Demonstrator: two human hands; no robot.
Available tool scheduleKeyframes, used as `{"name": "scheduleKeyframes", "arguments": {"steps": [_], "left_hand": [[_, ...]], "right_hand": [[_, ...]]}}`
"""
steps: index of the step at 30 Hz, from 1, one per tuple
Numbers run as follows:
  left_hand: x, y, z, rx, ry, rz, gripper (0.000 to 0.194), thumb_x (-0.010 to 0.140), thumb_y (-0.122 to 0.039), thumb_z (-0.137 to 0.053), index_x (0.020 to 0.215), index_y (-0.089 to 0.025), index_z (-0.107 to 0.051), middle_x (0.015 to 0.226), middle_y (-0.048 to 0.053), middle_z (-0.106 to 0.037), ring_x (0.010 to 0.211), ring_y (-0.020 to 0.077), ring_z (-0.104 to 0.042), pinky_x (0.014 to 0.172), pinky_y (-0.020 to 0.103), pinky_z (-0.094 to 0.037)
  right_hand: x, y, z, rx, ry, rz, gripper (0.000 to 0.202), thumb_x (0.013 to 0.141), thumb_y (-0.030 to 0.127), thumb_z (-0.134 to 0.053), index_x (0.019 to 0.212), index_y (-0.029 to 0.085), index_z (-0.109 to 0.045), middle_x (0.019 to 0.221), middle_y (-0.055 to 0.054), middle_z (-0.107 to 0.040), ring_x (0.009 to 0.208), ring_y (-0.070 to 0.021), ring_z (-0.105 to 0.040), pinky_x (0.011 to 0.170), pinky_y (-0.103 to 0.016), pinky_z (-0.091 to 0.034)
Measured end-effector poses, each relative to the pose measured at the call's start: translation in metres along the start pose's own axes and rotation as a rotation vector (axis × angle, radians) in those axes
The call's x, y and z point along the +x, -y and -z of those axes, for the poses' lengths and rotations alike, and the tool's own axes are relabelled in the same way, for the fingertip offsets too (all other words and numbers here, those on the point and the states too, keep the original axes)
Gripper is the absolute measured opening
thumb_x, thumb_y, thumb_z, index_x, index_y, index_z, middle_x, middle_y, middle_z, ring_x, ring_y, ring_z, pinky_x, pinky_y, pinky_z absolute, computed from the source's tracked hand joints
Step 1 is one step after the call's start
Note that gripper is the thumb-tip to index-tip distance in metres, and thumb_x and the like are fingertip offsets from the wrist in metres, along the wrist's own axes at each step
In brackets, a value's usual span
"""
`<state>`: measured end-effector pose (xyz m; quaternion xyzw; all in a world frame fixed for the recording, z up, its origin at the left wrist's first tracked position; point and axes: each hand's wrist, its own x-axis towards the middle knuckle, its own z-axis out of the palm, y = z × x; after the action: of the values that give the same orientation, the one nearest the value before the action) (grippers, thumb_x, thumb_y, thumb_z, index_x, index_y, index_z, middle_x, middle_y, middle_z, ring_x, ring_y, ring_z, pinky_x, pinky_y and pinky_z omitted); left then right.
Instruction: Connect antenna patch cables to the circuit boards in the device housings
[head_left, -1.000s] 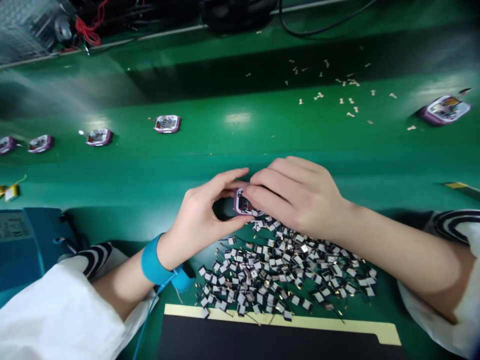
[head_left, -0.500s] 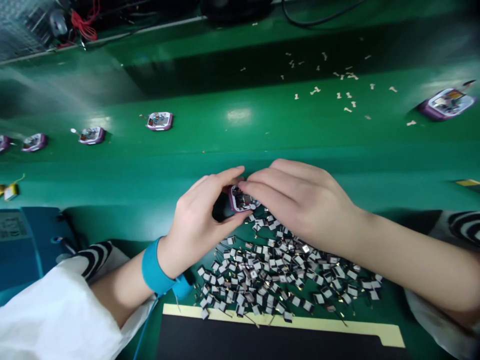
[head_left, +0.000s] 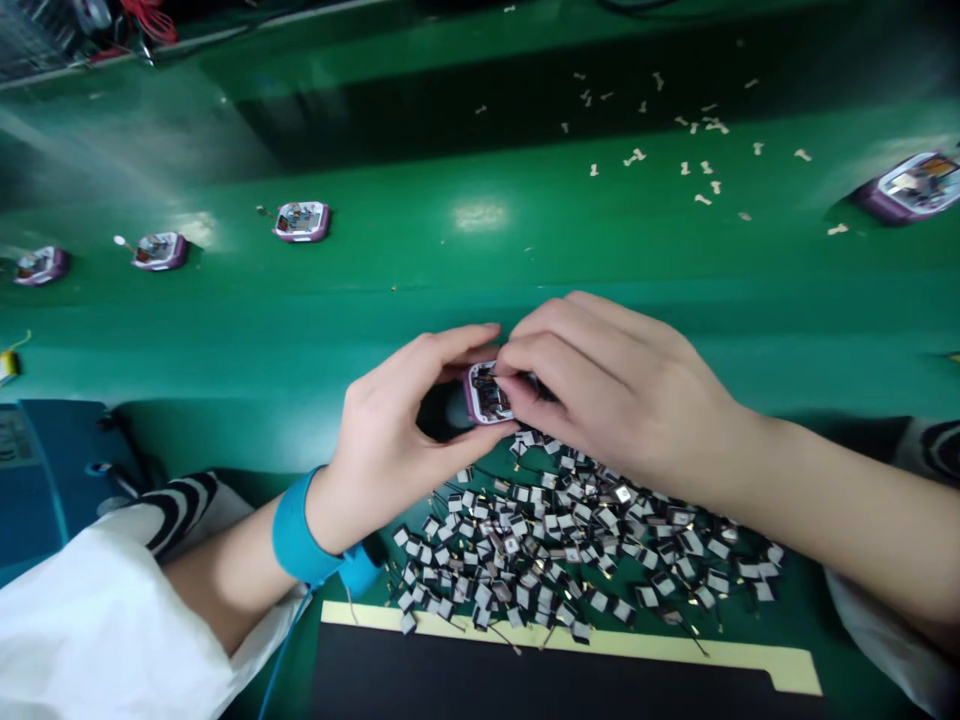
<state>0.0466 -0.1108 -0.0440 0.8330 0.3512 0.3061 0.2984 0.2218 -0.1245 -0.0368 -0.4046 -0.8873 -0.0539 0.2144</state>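
We hold case (head_left: 489, 395) between left hand's (head_left: 390, 420) thumb and fingers, just beyond parts pile (head_left: 551, 522) — likely to leave open face accessible to right hand (head_left: 615, 400), its fingers bunched narrow at case; whether they grip anything, we cannot tell.

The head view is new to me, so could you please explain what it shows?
There is no robot here: these are a person's bare hands, seen by one camera worn on the head, looking forward and down. The left hand holds an open purple-and-white case; the fingers of the right hand are at its opening, hiding part of it. On the green table lie a pile of small parts, four similar cases, scattered pale bits and a black sheet. A blue band circles the left wrist.
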Motion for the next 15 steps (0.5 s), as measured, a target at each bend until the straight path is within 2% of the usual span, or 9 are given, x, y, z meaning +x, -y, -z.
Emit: {"name": "scheduleKeyframes", "arguments": {"steps": [3, 6, 11, 15], "left_hand": [[-0.0006, 0.0011, -0.0003, -0.158, 0.011, 0.063, 0.052, 0.065, -0.022, -0.070, 0.111, -0.022, -0.048, 0.106, 0.003, -0.057, 0.097, 0.0179, -0.056, 0.086, 0.031, -0.052], [-0.0008, -0.0005, -0.0006, -0.224, 0.013, 0.076, 0.052, 0.063, -0.021, -0.071, 0.110, -0.022, -0.050, 0.105, 0.002, -0.057, 0.097, 0.0172, -0.056, 0.087, 0.030, -0.052], [-0.0019, -0.0004, -0.0002, -0.226, -0.007, 0.074, 0.054, 0.061, -0.017, -0.073, 0.109, -0.020, -0.050, 0.104, 0.002, -0.057, 0.097, 0.0158, -0.056, 0.089, 0.028, -0.051], [-0.0023, 0.0014, 0.0000, -0.184, -0.059, 0.031, 0.056, 0.058, -0.017, -0.075, 0.108, -0.020, -0.051, 0.102, 0.002, -0.059, 0.096, 0.0161, -0.057, 0.087, 0.027, -0.052]], "right_hand": [[-0.0004, -0.0011, -0.0017, 0.125, -0.011, -0.057, 0.023, 0.087, 0.018, -0.034, 0.074, 0.014, -0.053, 0.075, -0.005, -0.054, 0.072, -0.0126, -0.049, 0.063, -0.027, -0.042], [0.0003, -0.0001, -0.0018, 0.236, -0.040, -0.102, 0.021, 0.086, 0.018, -0.036, 0.075, 0.015, -0.053, 0.076, -0.003, -0.054, 0.073, -0.0115, -0.050, 0.065, -0.026, -0.042], [-0.0004, -0.0026, -0.0038, 0.427, -0.068, -0.192, 0.012, 0.084, 0.022, -0.044, 0.078, 0.017, -0.053, 0.075, -0.001, -0.055, 0.067, -0.0090, -0.051, 0.061, -0.023, -0.042], [-0.0019, -0.0053, -0.0061, 0.472, -0.070, -0.233, 0.009, 0.082, 0.023, -0.049, 0.080, 0.017, -0.055, 0.076, 0.000, -0.055, 0.066, -0.0079, -0.051, 0.060, -0.022, -0.042]]}}
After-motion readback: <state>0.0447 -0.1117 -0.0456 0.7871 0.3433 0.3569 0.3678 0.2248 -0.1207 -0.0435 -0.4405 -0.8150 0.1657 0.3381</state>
